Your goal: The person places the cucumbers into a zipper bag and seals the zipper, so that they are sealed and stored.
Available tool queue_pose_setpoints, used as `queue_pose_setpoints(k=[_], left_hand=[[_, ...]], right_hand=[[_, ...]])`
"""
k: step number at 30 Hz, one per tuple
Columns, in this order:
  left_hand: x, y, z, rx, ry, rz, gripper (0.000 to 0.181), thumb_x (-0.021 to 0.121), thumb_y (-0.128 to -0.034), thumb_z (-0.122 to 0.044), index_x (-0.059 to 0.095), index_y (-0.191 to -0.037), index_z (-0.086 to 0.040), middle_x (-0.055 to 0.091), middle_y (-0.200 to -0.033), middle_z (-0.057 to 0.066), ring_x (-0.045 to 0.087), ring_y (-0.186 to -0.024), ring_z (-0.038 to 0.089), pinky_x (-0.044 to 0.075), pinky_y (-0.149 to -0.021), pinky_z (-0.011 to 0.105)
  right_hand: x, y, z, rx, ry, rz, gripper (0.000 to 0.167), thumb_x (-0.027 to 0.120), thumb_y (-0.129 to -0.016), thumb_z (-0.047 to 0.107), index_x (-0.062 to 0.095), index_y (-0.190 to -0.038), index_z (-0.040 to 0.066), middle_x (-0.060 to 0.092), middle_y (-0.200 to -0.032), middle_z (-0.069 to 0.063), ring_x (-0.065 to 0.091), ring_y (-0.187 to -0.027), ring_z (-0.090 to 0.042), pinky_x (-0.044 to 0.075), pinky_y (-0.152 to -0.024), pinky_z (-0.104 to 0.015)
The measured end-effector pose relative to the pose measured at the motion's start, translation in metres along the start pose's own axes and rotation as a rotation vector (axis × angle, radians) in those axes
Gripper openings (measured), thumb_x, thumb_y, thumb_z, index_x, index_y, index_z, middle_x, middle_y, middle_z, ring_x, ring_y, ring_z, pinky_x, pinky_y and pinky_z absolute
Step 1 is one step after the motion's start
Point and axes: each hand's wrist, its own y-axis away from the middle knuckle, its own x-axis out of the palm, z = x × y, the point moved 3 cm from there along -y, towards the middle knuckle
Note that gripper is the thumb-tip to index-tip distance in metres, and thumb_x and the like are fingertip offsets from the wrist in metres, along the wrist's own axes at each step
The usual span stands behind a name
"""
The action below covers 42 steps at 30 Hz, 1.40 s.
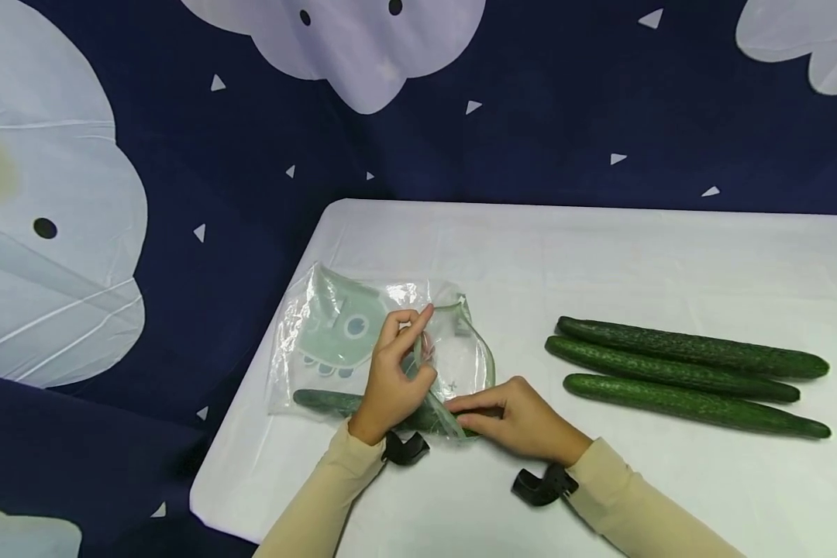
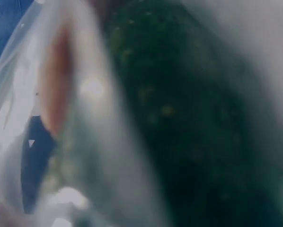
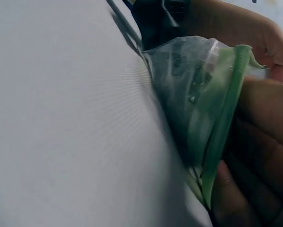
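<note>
A clear zip bag (image 1: 460, 356) with a pale green cartoon print lies at the table's left side, its mouth held open toward the right. A cucumber (image 1: 321, 400) lies along the bag's lower side, seen through the plastic; it fills much of the left wrist view, blurred. My left hand (image 1: 397, 380) grips the bag's mouth edge with curled fingers. At the mouth's near corner, my right hand (image 1: 523, 422) pinches the cucumber's right end between thumb and fingers. In the right wrist view, the bag's green zip strip (image 3: 226, 118) stands beside those fingers, whose tips are partly hidden.
Three cucumbers lie side by side to the right: a far one (image 1: 690, 346), a middle one (image 1: 669, 370) and a near one (image 1: 697, 407). They rest on a white-covered table (image 1: 600, 263). A dark blue cloth (image 1: 530, 147) with cloud prints hangs behind.
</note>
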Motion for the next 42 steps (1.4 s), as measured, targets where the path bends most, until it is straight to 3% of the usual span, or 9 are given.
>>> queue_pose_setpoints(k=[2, 5, 7, 10, 14, 18, 25, 33, 42], left_hand=[[0.001, 0.0, 0.001, -0.007, -0.008, -0.003, 0.076, 0.052, -0.0712, 0.01, 0.052, -0.147, 0.003, 0.048, -0.121, 0.014, 0.047, -0.082, 0.021, 0.042, -0.057, 0.037], [-0.001, -0.004, -0.016, -0.012, 0.003, -0.012, 0.075, 0.052, -0.0693, 0.015, 0.052, -0.144, 0.009, 0.048, -0.118, 0.02, 0.049, -0.081, 0.027, 0.045, -0.058, 0.04], [-0.002, -0.008, -0.027, -0.017, 0.013, -0.014, 0.074, 0.051, -0.0679, 0.018, 0.052, -0.142, 0.013, 0.047, -0.116, 0.024, 0.049, -0.081, 0.03, 0.045, -0.059, 0.042], [-0.003, -0.011, -0.039, -0.023, 0.025, -0.016, 0.074, 0.051, -0.0657, 0.021, 0.052, -0.139, 0.016, 0.047, -0.114, 0.028, 0.049, -0.082, 0.034, 0.046, -0.061, 0.039], [-0.003, -0.011, -0.039, -0.028, 0.032, -0.006, 0.074, 0.051, -0.066, 0.022, 0.052, -0.14, 0.016, 0.046, -0.114, 0.028, 0.049, -0.083, 0.035, 0.046, -0.062, 0.038], [-0.003, -0.011, -0.038, -0.015, 0.021, -0.006, 0.073, 0.051, -0.0659, 0.021, 0.052, -0.139, 0.017, 0.046, -0.113, 0.028, 0.048, -0.082, 0.034, 0.044, -0.06, 0.043], [-0.004, -0.012, -0.034, -0.004, 0.005, -0.016, 0.072, 0.051, -0.0678, 0.021, 0.052, -0.139, 0.016, 0.047, -0.114, 0.028, 0.046, -0.082, 0.033, 0.04, -0.06, 0.043], [-0.004, -0.012, -0.032, -0.009, -0.001, -0.023, 0.073, 0.049, -0.0682, 0.02, 0.052, -0.141, 0.015, 0.047, -0.114, 0.028, 0.043, -0.08, 0.032, 0.034, -0.06, 0.042], [-0.004, -0.012, -0.034, -0.021, 0.011, -0.008, 0.072, 0.049, -0.0682, 0.022, 0.051, -0.14, 0.016, 0.046, -0.114, 0.03, 0.043, -0.081, 0.034, 0.035, -0.059, 0.046]], right_hand=[[-0.002, 0.0, 0.0, 0.009, -0.044, 0.006, 0.024, 0.072, -0.096, 0.022, 0.079, -0.118, 0.018, 0.075, -0.11, 0.009, 0.058, -0.066, 0.002, 0.051, -0.061, -0.021], [-0.009, 0.004, -0.003, 0.05, -0.15, 0.071, 0.029, 0.07, -0.097, 0.018, 0.075, -0.125, 0.012, 0.073, -0.119, 0.002, 0.07, -0.089, -0.006, 0.057, -0.076, -0.025], [-0.014, 0.008, -0.005, 0.082, -0.221, 0.129, 0.034, 0.07, -0.097, 0.016, 0.072, -0.13, 0.009, 0.071, -0.125, -0.002, 0.069, -0.111, -0.017, 0.056, -0.087, -0.031], [-0.02, 0.013, -0.008, 0.115, -0.254, 0.189, 0.038, 0.072, -0.096, 0.015, 0.07, -0.133, 0.01, 0.069, -0.129, -0.002, 0.066, -0.118, -0.02, 0.054, -0.093, -0.033], [-0.022, 0.013, -0.008, 0.103, -0.182, 0.178, 0.037, 0.074, -0.094, 0.018, 0.072, -0.13, 0.013, 0.072, -0.122, 0.002, 0.071, -0.102, -0.013, 0.057, -0.08, -0.028], [-0.019, 0.012, -0.007, 0.073, -0.083, 0.144, 0.034, 0.076, -0.092, 0.024, 0.076, -0.125, 0.017, 0.075, -0.112, 0.009, 0.064, -0.076, -0.004, 0.052, -0.063, -0.024], [-0.012, 0.007, -0.009, -0.028, 0.043, 0.049, 0.03, 0.081, -0.087, 0.026, 0.08, -0.116, 0.018, 0.075, -0.105, 0.013, 0.072, -0.092, -0.005, 0.057, -0.07, -0.024], [-0.004, 0.006, -0.006, -0.157, 0.204, -0.076, 0.018, 0.082, -0.086, 0.028, 0.083, -0.104, 0.023, 0.075, -0.098, 0.016, 0.07, -0.09, 0.003, 0.054, -0.075, -0.017], [-0.004, 0.011, -0.002, -0.151, 0.148, -0.097, 0.023, 0.083, -0.085, 0.024, 0.082, -0.107, 0.017, 0.076, -0.1, 0.01, 0.071, -0.087, 0.001, 0.055, -0.07, -0.017]])
